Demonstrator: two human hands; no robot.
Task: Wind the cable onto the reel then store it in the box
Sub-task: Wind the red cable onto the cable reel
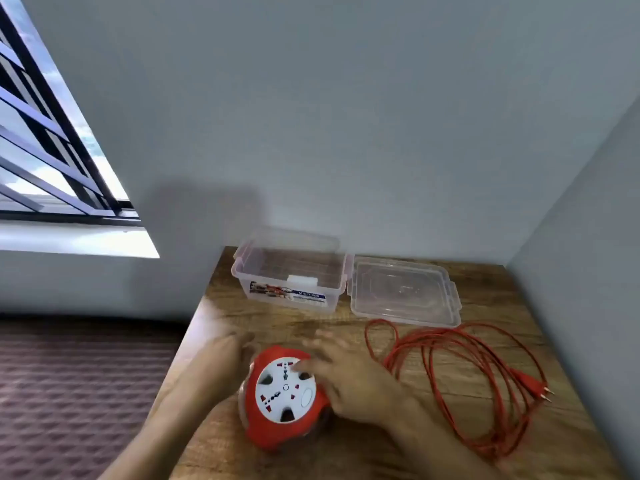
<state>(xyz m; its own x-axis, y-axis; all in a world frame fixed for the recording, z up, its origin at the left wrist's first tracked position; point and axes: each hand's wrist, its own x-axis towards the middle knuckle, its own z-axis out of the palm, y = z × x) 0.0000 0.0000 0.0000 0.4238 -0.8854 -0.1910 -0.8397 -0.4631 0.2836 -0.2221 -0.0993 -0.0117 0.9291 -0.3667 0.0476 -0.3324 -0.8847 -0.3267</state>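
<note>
A round red reel (277, 427) with a white socket face lies flat on the wooden table (363, 455) near its front left. My left hand (225, 362) rests against the reel's left side, fingers apart. My right hand (349, 379) lies over the reel's upper right edge, fingers spread and blurred. The orange cable (464, 379) sprawls in loose loops to the right, with its plug (535, 384) at the far right. The clear plastic box (291, 278) stands open at the back of the table.
The box's clear lid (403, 292) lies flat to the right of the box. Grey walls close in the table at the back and right. A bed with a patterned brown cover (69, 393) lies left of the table. A barred window (41, 140) is at upper left.
</note>
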